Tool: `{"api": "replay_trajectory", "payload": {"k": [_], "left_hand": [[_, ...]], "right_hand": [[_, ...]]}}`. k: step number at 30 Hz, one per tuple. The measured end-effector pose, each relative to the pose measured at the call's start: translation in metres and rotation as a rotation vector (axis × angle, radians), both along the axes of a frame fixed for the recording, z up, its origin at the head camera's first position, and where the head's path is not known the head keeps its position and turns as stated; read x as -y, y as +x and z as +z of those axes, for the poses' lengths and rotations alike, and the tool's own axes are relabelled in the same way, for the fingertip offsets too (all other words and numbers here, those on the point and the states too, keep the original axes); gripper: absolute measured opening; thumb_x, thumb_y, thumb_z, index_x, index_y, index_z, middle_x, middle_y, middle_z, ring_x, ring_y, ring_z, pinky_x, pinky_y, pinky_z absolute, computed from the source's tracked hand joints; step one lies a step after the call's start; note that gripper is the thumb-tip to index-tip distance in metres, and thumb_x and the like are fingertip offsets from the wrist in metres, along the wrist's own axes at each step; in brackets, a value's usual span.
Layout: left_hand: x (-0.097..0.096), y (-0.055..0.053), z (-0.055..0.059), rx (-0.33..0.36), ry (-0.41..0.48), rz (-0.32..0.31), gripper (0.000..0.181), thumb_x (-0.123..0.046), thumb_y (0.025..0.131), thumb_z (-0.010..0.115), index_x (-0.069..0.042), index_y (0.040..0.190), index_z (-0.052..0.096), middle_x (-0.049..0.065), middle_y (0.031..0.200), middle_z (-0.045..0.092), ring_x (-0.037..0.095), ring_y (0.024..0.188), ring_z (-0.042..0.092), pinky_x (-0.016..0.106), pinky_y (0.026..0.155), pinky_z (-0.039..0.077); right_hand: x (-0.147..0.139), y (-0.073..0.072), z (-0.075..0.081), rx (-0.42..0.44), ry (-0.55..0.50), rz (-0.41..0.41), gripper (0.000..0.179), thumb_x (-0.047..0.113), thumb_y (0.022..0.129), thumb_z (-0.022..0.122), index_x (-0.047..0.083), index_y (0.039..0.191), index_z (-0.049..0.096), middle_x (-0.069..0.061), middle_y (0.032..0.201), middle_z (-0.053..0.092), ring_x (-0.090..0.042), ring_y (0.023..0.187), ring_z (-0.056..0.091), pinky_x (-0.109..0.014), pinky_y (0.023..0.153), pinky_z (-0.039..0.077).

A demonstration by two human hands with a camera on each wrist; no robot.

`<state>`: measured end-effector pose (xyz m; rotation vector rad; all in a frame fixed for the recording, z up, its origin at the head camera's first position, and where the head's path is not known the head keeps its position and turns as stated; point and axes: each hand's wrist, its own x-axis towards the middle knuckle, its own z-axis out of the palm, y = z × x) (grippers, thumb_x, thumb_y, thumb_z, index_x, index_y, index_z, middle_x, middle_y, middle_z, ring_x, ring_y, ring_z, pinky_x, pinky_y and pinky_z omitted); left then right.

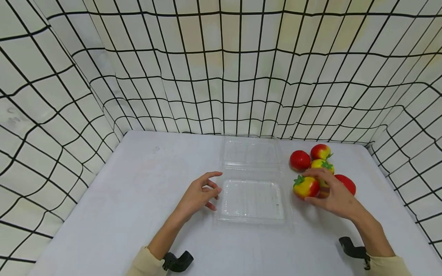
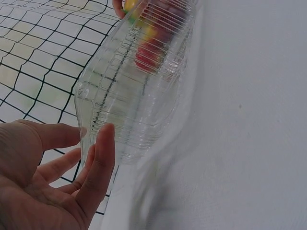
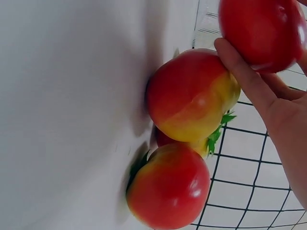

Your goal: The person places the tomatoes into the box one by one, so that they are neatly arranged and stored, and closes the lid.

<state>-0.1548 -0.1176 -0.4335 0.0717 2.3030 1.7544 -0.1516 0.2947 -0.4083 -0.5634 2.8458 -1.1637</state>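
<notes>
An unlidded clear plastic clamshell box (image 1: pixel 253 221) lies on the white table, its lid (image 1: pixel 252 153) folded back flat. By the box's left edge is my left hand (image 1: pixel 200 193), thumb and fingers spread apart; in the left wrist view its fingertips (image 2: pixel 103 143) overlap the clear rim, and firm contact is hard to tell. My right hand (image 1: pixel 333 193) grips a red-and-yellow tomato (image 1: pixel 305 187) with a green leafy top. That tomato (image 3: pixel 261 31) looks mostly red in the right wrist view, where two red-and-yellow tomatoes (image 3: pixel 184 98) (image 3: pixel 170 187) sit close below.
Beyond the right hand sit a red tomato (image 1: pixel 299 160), a red-and-yellow one (image 1: pixel 320 151), a yellowish one (image 1: pixel 322 165) and another red one (image 1: pixel 346 184). Black netting (image 1: pixel 241 80) over pale walls borders the table (image 1: pixel 138 191). Black wrist mounts (image 1: pixel 177 262) jut from both wrists.
</notes>
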Motion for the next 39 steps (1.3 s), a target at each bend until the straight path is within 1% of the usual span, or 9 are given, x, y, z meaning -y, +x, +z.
{"api": "replay_trajectory", "payload": {"k": [3, 5, 8, 18, 25, 32, 33, 35, 39], "left_hand": [[0.000, -0.001, 0.000, 0.004, 0.008, -0.001, 0.055, -0.006, 0.097, 0.069, -0.017, 0.149, 0.055, 0.014, 0.107, 0.063, 0.024, 0.074, 0.069, 0.034, 0.059, 0.063], [-0.001, -0.001, 0.000, 0.007, 0.012, -0.001, 0.055, -0.006, 0.097, 0.069, -0.017, 0.149, 0.055, 0.014, 0.107, 0.063, 0.024, 0.075, 0.069, 0.034, 0.059, 0.063], [-0.001, -0.001, 0.000, 0.009, 0.016, 0.001, 0.055, -0.006, 0.097, 0.070, -0.017, 0.149, 0.056, 0.014, 0.107, 0.063, 0.024, 0.075, 0.069, 0.034, 0.059, 0.063], [-0.001, 0.000, 0.001, 0.015, 0.041, 0.005, 0.054, -0.005, 0.096, 0.070, -0.017, 0.148, 0.056, 0.014, 0.107, 0.061, 0.024, 0.076, 0.069, 0.036, 0.059, 0.063], [-0.001, 0.000, 0.000, 0.023, 0.052, 0.007, 0.055, -0.005, 0.096, 0.071, -0.015, 0.147, 0.057, 0.013, 0.105, 0.061, 0.025, 0.078, 0.069, 0.036, 0.058, 0.063], [-0.002, 0.001, -0.002, 0.024, 0.051, 0.011, 0.054, -0.007, 0.095, 0.072, -0.016, 0.147, 0.057, 0.012, 0.103, 0.060, 0.025, 0.077, 0.069, 0.034, 0.058, 0.063], [-0.001, 0.001, -0.002, 0.025, 0.053, 0.012, 0.054, -0.007, 0.095, 0.072, -0.016, 0.147, 0.057, 0.012, 0.103, 0.060, 0.025, 0.077, 0.069, 0.034, 0.058, 0.063], [-0.001, 0.001, -0.002, 0.026, 0.054, 0.014, 0.054, -0.007, 0.095, 0.072, -0.016, 0.146, 0.057, 0.012, 0.103, 0.060, 0.025, 0.077, 0.069, 0.034, 0.057, 0.063], [-0.002, 0.000, -0.002, 0.027, 0.055, 0.017, 0.054, -0.007, 0.095, 0.072, -0.017, 0.146, 0.058, 0.012, 0.102, 0.060, 0.025, 0.074, 0.069, 0.034, 0.057, 0.062]], "right_hand": [[0.000, -0.002, 0.001, -0.021, -0.006, -0.019, 0.070, 0.015, 0.081, 0.088, 0.015, 0.141, 0.053, -0.012, 0.142, 0.054, 0.000, 0.125, 0.045, -0.012, 0.091, 0.054], [0.000, -0.004, 0.001, -0.022, -0.015, -0.031, 0.068, 0.016, 0.083, 0.087, 0.014, 0.141, 0.051, -0.011, 0.141, 0.056, 0.011, 0.120, 0.043, -0.006, 0.091, 0.047], [0.001, -0.006, 0.001, -0.020, -0.032, -0.047, 0.067, 0.017, 0.084, 0.086, 0.013, 0.142, 0.050, -0.011, 0.140, 0.056, 0.015, 0.118, 0.042, -0.004, 0.092, 0.046], [0.009, -0.011, 0.002, -0.041, -0.094, -0.071, 0.066, 0.017, 0.085, 0.084, 0.011, 0.138, 0.045, -0.009, 0.136, 0.056, 0.009, 0.116, 0.048, -0.003, 0.093, 0.046], [0.019, -0.013, 0.001, -0.038, -0.124, -0.077, 0.063, 0.019, 0.086, 0.083, 0.010, 0.136, 0.047, -0.011, 0.137, 0.059, 0.002, 0.120, 0.048, -0.003, 0.095, 0.044], [0.028, -0.014, 0.002, 0.018, -0.125, -0.094, 0.064, 0.023, 0.088, 0.080, 0.006, 0.138, 0.043, -0.014, 0.141, 0.055, -0.036, 0.136, 0.049, -0.006, 0.096, 0.041], [0.029, -0.014, 0.001, 0.027, -0.130, -0.092, 0.064, 0.023, 0.088, 0.079, 0.006, 0.138, 0.043, -0.015, 0.142, 0.054, -0.038, 0.138, 0.048, -0.006, 0.095, 0.042], [0.032, -0.016, 0.002, 0.035, -0.145, -0.082, 0.065, 0.023, 0.088, 0.079, 0.007, 0.139, 0.042, -0.015, 0.144, 0.053, -0.038, 0.140, 0.046, -0.007, 0.095, 0.043], [0.037, -0.018, 0.001, 0.034, -0.172, -0.052, 0.068, 0.023, 0.087, 0.079, 0.012, 0.144, 0.042, -0.014, 0.148, 0.052, -0.033, 0.139, 0.046, -0.008, 0.095, 0.046]]}}
